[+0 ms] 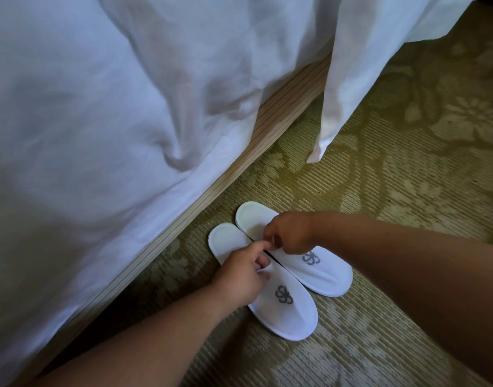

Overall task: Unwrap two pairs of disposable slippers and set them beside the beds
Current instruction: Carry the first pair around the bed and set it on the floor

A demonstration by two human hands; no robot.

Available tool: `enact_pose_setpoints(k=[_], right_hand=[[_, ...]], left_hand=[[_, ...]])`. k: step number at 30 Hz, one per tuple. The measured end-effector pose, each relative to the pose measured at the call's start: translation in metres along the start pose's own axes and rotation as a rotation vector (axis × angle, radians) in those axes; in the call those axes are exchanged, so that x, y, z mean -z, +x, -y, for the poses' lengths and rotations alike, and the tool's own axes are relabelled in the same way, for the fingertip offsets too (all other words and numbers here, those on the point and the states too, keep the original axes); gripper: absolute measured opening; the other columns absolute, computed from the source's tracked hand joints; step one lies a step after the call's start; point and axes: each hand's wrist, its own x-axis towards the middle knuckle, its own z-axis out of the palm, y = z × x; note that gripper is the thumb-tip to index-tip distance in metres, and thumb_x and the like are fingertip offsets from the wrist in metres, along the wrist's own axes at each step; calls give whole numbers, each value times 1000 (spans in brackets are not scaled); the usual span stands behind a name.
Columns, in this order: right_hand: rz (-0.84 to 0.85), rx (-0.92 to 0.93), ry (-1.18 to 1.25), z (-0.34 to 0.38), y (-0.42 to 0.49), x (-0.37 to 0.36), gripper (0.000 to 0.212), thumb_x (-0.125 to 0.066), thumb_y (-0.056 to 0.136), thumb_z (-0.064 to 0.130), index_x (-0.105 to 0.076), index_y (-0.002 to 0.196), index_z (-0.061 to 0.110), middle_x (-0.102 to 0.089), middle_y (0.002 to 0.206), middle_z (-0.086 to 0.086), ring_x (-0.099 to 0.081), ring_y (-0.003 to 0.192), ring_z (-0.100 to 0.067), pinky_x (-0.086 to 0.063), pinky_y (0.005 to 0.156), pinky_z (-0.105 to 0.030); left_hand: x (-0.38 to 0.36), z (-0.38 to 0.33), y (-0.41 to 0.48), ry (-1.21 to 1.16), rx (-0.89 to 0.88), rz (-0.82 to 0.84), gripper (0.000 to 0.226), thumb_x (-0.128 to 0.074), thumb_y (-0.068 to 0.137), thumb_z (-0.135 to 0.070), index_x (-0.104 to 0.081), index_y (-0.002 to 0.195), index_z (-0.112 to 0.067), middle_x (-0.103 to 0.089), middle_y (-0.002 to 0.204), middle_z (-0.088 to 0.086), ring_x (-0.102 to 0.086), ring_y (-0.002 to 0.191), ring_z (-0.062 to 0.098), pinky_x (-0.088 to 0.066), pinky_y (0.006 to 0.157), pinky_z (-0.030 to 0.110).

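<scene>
From the head view, your pair of slippers lies flat on the patterned carpet [379,191] just beside the bed's wooden base [184,219], roughly parallel to it, heels pointing away from you and logo-marked toes toward you. The near slipper [284,311] lies closer to the base and the far slipper [323,272] is on its outer side, the two touching or nearly so along a thin dark seam. No wrapper shows on or around them, so this pair looks unwrapped, and its spot beside the base suits someone stepping out of bed. Your left hand [241,270] is curled over the middle of the near slipper, fingertips pinching the rim of its upper. Your right hand [288,236] is curled the same way over the far slipper and grasps that rim, with one finger reaching toward the seam. Both hands sit right at the mouths of the uppers, so I judge you are lifting the flattened fabric open or squaring the pair up. The white bedding [100,107] hangs over the base, and a loose corner of sheet [320,135] drops to the carpet beyond the slippers, well clear of your hands. A second pair is not in view.
</scene>
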Motion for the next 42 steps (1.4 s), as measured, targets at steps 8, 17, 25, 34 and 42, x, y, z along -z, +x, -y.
enact_pose_setpoints(k=[8,17,25,34,42], right_hand=[[-35,18,27,0,2,-4,43,-53,94,4,-63,129,26,-64,124,-4,-62,108,-23,-52,82,-31],[-73,4,80,-2,-6,0,50,-52,87,3,-61,130,26,-63,127,-4,-60,113,-26,-52,95,-35],[-178,-38,134,-32,-35,11,57,-53,84,1,-62,130,34,-61,128,4,-60,113,-21,-52,96,-36],[-111,43,-188,-11,-27,-10,65,-58,81,24,-45,141,46,-48,142,2,-37,135,-26,-18,117,-52],[222,49,-362,18,-12,3,58,-42,100,11,-34,153,34,-39,154,4,-28,146,-24,-15,117,-55]], left_hand=[[-5,3,-1,-9,-16,-3,41,-68,84,-9,-59,116,-33,-55,83,-14,-53,70,-11,-41,69,0],[43,-21,21,-4,111,-65,14,-63,80,-27,-69,93,-30,-69,88,-10,-64,82,12,-47,64,19],[81,-37,80,-9,448,-120,60,-34,90,-56,-62,119,-12,-58,133,18,-54,119,29,-36,107,40],[81,-40,101,0,523,-62,58,-32,96,-49,-52,136,-11,-46,145,18,-48,124,32,-37,105,41],[84,-44,108,-153,654,88,30,-34,92,-42,-49,82,-18,-56,87,-2,-53,85,18,-38,72,30]])
